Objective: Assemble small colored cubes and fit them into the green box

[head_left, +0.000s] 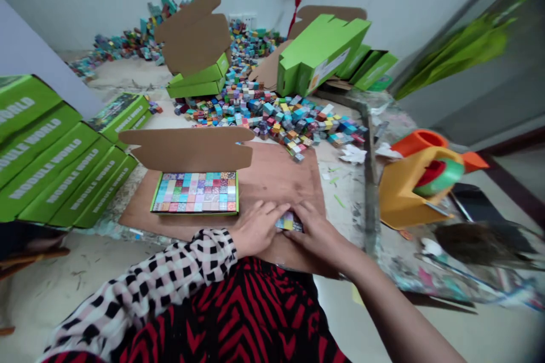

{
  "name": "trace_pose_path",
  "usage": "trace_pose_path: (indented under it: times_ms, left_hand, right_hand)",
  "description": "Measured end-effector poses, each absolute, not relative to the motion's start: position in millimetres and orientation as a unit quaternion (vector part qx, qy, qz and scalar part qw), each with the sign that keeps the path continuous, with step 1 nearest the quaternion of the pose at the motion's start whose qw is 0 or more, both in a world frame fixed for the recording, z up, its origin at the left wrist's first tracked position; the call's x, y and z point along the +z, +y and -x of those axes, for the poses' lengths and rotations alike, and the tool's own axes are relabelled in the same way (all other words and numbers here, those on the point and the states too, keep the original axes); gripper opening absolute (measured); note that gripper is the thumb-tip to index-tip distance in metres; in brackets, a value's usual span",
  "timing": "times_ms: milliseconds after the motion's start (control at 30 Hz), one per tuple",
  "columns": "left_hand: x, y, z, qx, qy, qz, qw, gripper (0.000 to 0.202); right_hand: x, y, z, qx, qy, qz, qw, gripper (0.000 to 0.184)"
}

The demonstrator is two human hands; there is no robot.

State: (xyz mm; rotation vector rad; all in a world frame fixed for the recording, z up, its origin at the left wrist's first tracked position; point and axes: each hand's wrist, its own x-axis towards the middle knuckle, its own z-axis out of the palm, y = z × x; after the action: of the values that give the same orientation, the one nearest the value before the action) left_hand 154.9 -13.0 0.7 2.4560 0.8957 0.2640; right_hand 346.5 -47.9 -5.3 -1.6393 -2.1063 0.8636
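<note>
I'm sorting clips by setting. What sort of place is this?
Probably a small packing workshop: a heap of coloured cubes, stacked green boxes, an open box filled with cubes, and a tape dispenser.

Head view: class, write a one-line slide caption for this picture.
Left hand and right hand gather small coloured cubes on a brown cardboard sheet, beside an open green cube-filled box.

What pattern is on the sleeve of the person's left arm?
The sleeve has a black, white and pale pink checked pattern, seen best in the head view, the only one here.
</note>
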Motion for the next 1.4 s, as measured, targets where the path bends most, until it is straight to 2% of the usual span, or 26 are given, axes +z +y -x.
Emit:
trace_pose_path:
  times_ms: [400, 567, 667, 800, 1000, 1167, 1400]
  left_hand:
    - [2, -14, -154, 0.084, 0.323, -0.91, 0.247, 0.048]
    - [2, -17, -147, 0.1, 0.325, -0.909, 0.242, 0.056]
    - [-2, -20, -138, 0.131, 0.304, -0.917, 0.224, 0.054]
    - [-4, -24, -118, 0.156, 0.239, -0.946, 0.152, 0.043]
    - [-4, -35, -82, 0.053, 0.208, -0.973, 0.078, 0.023]
    - [-17, -42, -68, 0.09, 0.262, -0.958, 0.077, 0.023]
    - [-33, -37, -69, 0.094, 0.248, -0.961, 0.08, 0.029]
  right_hand:
    - [-20, -45, -352, 0.283, -0.757, 0.559, 0.186, 0.029]
    - [2, -38, -362, 0.326, -0.759, 0.548, 0.13, 0.049]
    - [20, -19, -375, 0.34, -0.758, 0.544, 0.117, 0.043]
    - [24, 24, -390, 0.284, -0.714, 0.626, 0.134, 0.041]
    - [9, 79, -378, 0.124, -0.643, 0.742, 0.147, 0.052]
    - [11, 94, -355, 0.126, -0.578, 0.801, 0.096, 0.06]
    - [-1, 105, -359, 0.119, -0.564, 0.813, 0.085, 0.079]
